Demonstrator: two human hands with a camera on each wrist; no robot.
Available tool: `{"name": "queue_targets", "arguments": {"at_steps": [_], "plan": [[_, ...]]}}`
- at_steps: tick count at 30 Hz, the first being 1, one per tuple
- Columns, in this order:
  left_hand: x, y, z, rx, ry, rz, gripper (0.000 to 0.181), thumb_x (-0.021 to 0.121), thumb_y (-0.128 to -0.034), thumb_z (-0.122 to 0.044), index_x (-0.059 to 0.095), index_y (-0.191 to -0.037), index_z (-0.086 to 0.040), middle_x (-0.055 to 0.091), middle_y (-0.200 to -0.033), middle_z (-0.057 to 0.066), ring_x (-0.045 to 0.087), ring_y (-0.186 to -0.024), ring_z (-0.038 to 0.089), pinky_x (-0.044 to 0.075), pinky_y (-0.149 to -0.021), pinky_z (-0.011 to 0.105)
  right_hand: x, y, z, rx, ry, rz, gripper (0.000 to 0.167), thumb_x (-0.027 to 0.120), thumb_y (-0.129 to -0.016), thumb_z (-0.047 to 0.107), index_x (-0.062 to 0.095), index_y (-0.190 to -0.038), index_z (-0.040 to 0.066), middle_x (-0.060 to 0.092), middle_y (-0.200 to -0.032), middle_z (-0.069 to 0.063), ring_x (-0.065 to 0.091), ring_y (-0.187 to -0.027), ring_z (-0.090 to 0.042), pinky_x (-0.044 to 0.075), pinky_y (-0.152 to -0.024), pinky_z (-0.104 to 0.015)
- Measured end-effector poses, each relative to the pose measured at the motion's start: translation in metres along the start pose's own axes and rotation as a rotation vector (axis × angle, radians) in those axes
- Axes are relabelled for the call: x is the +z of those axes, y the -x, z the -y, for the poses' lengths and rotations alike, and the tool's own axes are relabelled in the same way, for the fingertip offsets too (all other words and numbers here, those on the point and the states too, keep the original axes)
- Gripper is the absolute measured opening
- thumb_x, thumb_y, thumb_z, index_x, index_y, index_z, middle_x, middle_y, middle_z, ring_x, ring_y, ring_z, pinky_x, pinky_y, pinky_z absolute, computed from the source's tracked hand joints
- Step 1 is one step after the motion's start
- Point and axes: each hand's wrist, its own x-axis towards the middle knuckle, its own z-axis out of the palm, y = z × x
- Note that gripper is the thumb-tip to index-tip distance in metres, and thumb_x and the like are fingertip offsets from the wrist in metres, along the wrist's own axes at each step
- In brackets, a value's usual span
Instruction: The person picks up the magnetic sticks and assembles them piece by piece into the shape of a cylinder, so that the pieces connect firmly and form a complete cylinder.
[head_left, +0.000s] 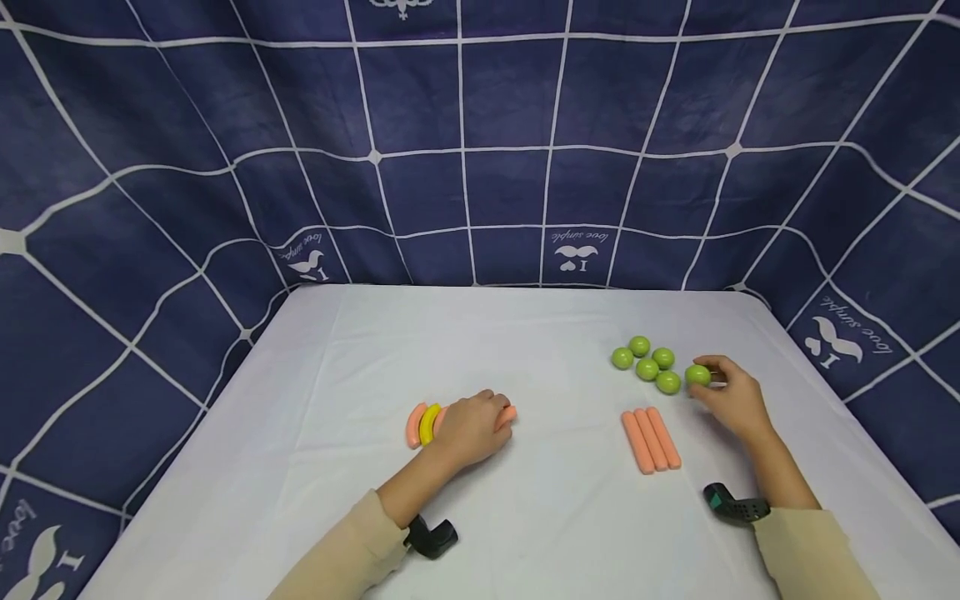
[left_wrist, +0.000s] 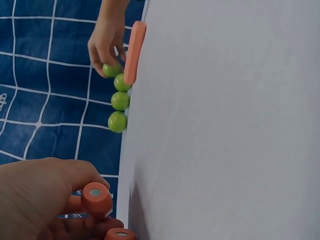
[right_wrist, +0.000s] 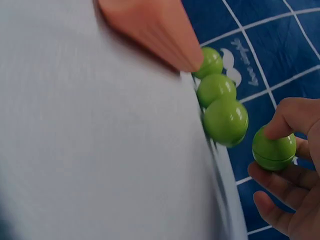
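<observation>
On the left of the white table, my left hand (head_left: 471, 429) pinches a toy sausage (left_wrist: 96, 200) between thumb and fingers; its round end faces the left wrist camera. Just below it shows the end of another sausage (left_wrist: 120, 234). Beside this hand lie a curved pink sausage (head_left: 414, 425) and a yellow banana-like piece (head_left: 427, 425), with more pink partly hidden under the hand. At the right, my right hand (head_left: 738, 400) pinches a glossy green ball (right_wrist: 274, 150) with a seam round it. Several similar green balls (head_left: 647, 369) sit in a cluster just left of it.
Three straight pink sausages (head_left: 651, 440) lie side by side in front of the green balls. A white cloth covers the table (head_left: 555, 517). Dark blue curtain (head_left: 502, 192) with a white grid hangs behind and at both sides.
</observation>
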Motion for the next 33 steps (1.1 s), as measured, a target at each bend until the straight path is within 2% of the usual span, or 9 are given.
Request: {"name": "queue_targets", "arguments": {"at_steps": [3,7,10,13,16,22,25,29,33], "plan": [[0.000,-0.004,0.001,-0.015,0.025,0.002,0.024,0.065,-0.0828,-0.019,0.069,-0.104,-0.008,0.060,-0.084,0.000,0.049,-0.060,0.012,0.042,-0.053,0.025,0.001,0.001,0.011,0.001,-0.009,0.017,0.043,0.068,-0.087,0.011,0.053,-0.123,-0.008,0.055,-0.118,-0.030,0.056,-0.102,-0.039,0.040,-0.066,-0.009],[0.000,-0.007,0.003,-0.039,0.058,-0.021,0.025,0.066,-0.0817,-0.017,0.069,-0.105,-0.009,0.060,-0.085,0.000,0.051,-0.060,0.013,0.043,-0.054,0.027,0.007,0.002,0.024,-0.023,-0.025,0.047,0.043,0.071,-0.087,0.013,0.053,-0.121,-0.006,0.058,-0.115,-0.025,0.053,-0.103,-0.032,0.041,-0.070,-0.011],[0.001,-0.008,0.004,-0.040,0.093,-0.034,0.025,0.066,-0.0820,-0.015,0.069,-0.106,-0.009,0.060,-0.087,0.001,0.052,-0.062,0.014,0.045,-0.057,0.028,0.011,0.002,0.033,-0.046,-0.045,0.068,0.044,0.073,-0.086,0.013,0.053,-0.120,-0.006,0.059,-0.113,-0.024,0.055,-0.102,-0.033,0.042,-0.072,-0.013],[0.003,-0.010,0.005,-0.014,0.119,-0.036,0.025,0.066,-0.0831,-0.015,0.069,-0.107,-0.009,0.061,-0.090,0.001,0.053,-0.063,0.014,0.046,-0.059,0.028,0.016,0.004,0.042,-0.055,-0.066,0.095,0.045,0.075,-0.085,0.012,0.053,-0.120,-0.006,0.059,-0.112,-0.024,0.057,-0.101,-0.035,0.045,-0.072,-0.014],[0.003,-0.013,0.004,0.001,0.119,-0.047,0.025,0.066,-0.0847,-0.016,0.069,-0.109,-0.009,0.061,-0.092,0.001,0.052,-0.063,0.013,0.046,-0.058,0.027,0.021,0.005,0.050,-0.069,-0.097,0.123,0.044,0.075,-0.086,0.013,0.053,-0.119,-0.006,0.060,-0.110,-0.023,0.059,-0.099,-0.035,0.046,-0.073,-0.014],[0.000,-0.019,0.004,-0.009,0.118,-0.053,0.025,0.066,-0.0861,-0.018,0.069,-0.110,-0.009,0.060,-0.090,0.000,0.049,-0.060,0.012,0.043,-0.056,0.025,0.035,0.003,0.064,-0.120,-0.137,0.135,0.040,0.075,-0.085,0.011,0.055,-0.116,-0.005,0.061,-0.107,-0.018,0.058,-0.098,-0.029,0.049,-0.078,-0.020],[-0.002,-0.022,0.004,-0.013,0.133,-0.048,0.025,0.065,-0.0874,-0.019,0.069,-0.110,-0.009,0.059,-0.088,0.000,0.049,-0.060,0.012,0.042,-0.057,0.025,0.041,0.000,0.071,-0.130,-0.153,0.146,0.040,0.076,-0.084,0.010,0.055,-0.115,-0.006,0.061,-0.106,-0.019,0.058,-0.098,-0.029,0.051,-0.082,-0.029],[-0.001,-0.025,0.004,-0.022,0.147,-0.044,0.026,0.064,-0.0889,-0.020,0.069,-0.113,-0.010,0.058,-0.088,0.000,0.048,-0.060,0.012,0.042,-0.057,0.025,0.048,-0.002,0.079,-0.141,-0.175,0.172,0.040,0.076,-0.084,0.010,0.054,-0.113,-0.007,0.061,-0.105,-0.020,0.059,-0.099,-0.031,0.051,-0.084,-0.035],[0.001,-0.027,0.002,-0.024,0.158,-0.057,0.027,0.064,-0.0885,-0.020,0.069,-0.113,-0.010,0.059,-0.089,0.000,0.049,-0.060,0.012,0.042,-0.058,0.025,0.058,-0.001,0.085,-0.159,-0.205,0.199,0.040,0.077,-0.083,0.011,0.055,-0.112,-0.005,0.063,-0.105,-0.018,0.060,-0.098,-0.029,0.050,-0.084,-0.029]]}}
